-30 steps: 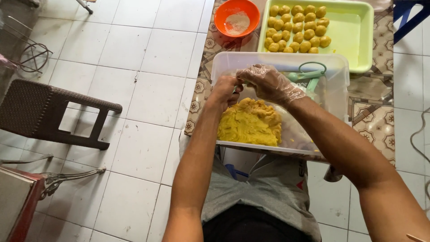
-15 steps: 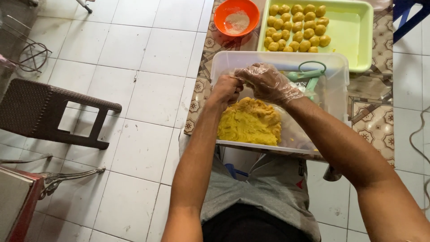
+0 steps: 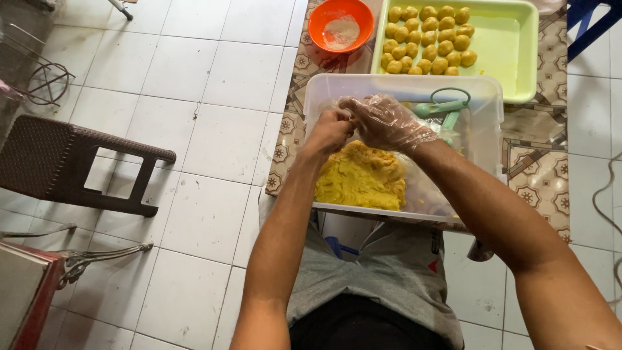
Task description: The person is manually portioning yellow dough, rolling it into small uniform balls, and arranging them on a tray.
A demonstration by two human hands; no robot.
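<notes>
Yellow dough [image 3: 360, 178] lies just below both hands' fingers [image 3: 353, 110].

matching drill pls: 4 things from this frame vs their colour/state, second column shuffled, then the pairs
1. round bowl
2. flat tray
3. clear tub
4. right hand

A. holds a mass of yellow dough
B. orange, pale powder inside
C. wears a thin see-through glove
D. light green, rows of yellow balls at one end

Pairs: 1-B, 2-D, 3-A, 4-C
</notes>
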